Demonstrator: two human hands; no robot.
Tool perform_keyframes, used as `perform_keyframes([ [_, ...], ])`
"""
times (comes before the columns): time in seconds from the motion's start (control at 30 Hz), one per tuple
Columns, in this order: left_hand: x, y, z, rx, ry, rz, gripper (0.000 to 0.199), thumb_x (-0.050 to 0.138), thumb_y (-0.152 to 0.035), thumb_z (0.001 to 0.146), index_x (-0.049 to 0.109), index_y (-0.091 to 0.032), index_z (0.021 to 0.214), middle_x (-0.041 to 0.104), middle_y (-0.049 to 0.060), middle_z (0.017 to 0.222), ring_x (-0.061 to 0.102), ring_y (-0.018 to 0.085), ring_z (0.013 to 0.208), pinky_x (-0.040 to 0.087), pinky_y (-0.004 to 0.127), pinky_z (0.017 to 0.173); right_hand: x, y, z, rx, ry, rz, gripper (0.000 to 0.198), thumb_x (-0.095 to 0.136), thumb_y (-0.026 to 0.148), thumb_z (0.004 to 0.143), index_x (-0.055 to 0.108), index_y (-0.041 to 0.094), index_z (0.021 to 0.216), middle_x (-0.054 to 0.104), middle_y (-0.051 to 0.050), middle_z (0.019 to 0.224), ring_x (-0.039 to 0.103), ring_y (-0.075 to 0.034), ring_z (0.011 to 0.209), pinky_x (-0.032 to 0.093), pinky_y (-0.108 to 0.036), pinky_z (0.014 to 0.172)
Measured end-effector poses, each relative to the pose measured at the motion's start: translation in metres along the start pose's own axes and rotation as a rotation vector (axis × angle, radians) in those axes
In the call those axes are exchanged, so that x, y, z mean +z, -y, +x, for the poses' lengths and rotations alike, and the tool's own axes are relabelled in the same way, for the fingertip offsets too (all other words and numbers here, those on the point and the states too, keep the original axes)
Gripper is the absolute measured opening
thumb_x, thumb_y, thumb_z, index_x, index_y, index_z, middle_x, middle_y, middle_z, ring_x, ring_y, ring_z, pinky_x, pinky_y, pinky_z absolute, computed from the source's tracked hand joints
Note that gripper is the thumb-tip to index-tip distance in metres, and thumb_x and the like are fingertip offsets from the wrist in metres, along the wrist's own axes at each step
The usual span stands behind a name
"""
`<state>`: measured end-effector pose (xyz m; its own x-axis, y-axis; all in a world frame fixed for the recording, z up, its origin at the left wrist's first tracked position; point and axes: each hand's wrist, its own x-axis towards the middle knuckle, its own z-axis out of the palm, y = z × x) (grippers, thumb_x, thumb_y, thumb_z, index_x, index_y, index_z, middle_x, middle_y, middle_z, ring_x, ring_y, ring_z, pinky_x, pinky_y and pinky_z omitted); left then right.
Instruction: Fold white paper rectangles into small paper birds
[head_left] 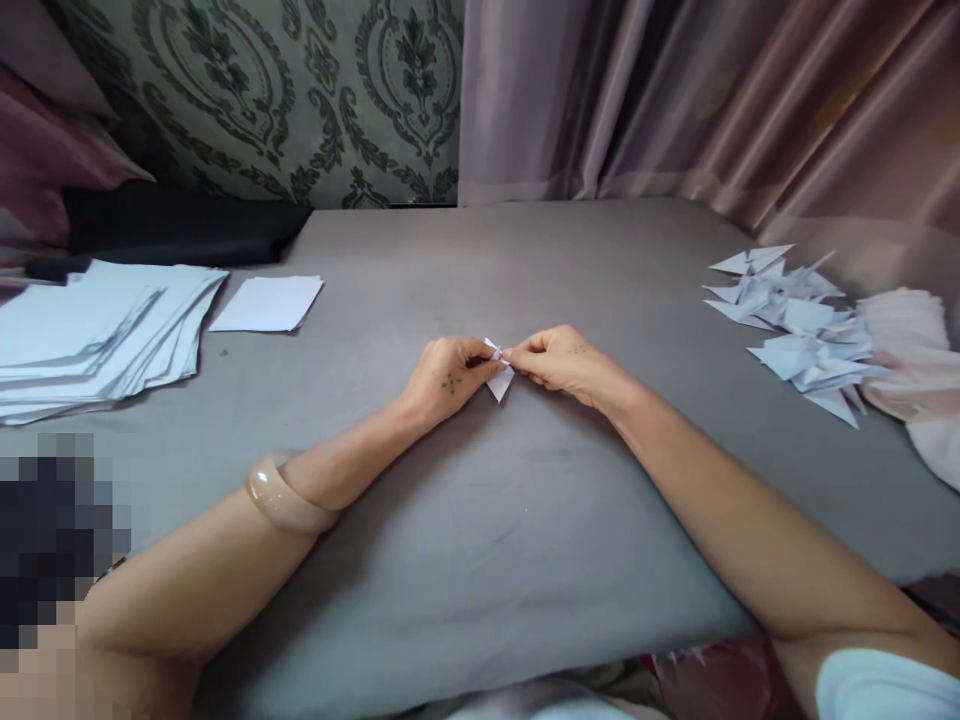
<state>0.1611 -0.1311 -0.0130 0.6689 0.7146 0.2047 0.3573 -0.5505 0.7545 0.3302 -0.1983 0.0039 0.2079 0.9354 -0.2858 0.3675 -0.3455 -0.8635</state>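
A small folded piece of white paper [499, 385] with pointed ends is held between my two hands, above the middle of the grey-covered table. My left hand [448, 378] pinches it from the left, thumb and fingertips together. From the right, my right hand [564, 360] grips its edge near the upper part, with the fingers curled in. The fingertips of both hands nearly meet and hide part of the folds. One tip of the paper points toward me, and another shows above the fingers.
Large white sheets [112, 320] lie stacked at the left, beside a pile of small square papers [268, 303]. Several folded paper cranes or similar pointed shapes [806, 325] are heaped at the right, next to a pale cloth [911, 350]. A pixelated person's head [52, 550] is at lower left.
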Motion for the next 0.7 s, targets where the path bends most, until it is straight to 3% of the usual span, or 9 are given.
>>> perform_keyframes([
  [0.17,-0.0001,-0.0013,0.0008,-0.003,0.015,-0.003,0.019,0.06,-0.029,0.082,0.073,-0.015,0.081,0.065,0.0,0.065,0.053,0.011,0.06,0.038,0.021,0.057,-0.0031,0.0022,-0.0007,-0.035,0.049,-0.003,0.022,0.066,0.032,0.074,0.058,0.018,0.058,0.042,0.005,0.05,0.033,-0.006,0.046,0.022,-0.022,0.043],
  [0.43,-0.0004,-0.0028,0.0003,0.006,0.008,-0.003,0.021,0.06,-0.029,0.082,0.075,-0.015,0.08,0.067,0.001,0.066,0.053,0.011,0.06,0.038,0.022,0.056,-0.0075,0.0066,0.0035,0.098,0.054,0.076,0.022,0.073,0.028,0.07,0.058,0.018,0.055,0.047,0.003,0.047,0.037,-0.006,0.042,0.021,-0.022,0.039],
  [0.7,0.0013,-0.0069,-0.0007,0.022,-0.012,0.014,0.022,0.06,-0.029,0.082,0.077,-0.015,0.08,0.069,0.003,0.068,0.053,0.012,0.059,0.037,0.022,0.054,-0.0052,0.0058,0.0076,0.128,0.042,0.146,0.026,0.072,0.021,0.067,0.053,0.018,0.049,0.046,0.002,0.047,0.038,-0.005,0.039,0.021,-0.019,0.033],
])
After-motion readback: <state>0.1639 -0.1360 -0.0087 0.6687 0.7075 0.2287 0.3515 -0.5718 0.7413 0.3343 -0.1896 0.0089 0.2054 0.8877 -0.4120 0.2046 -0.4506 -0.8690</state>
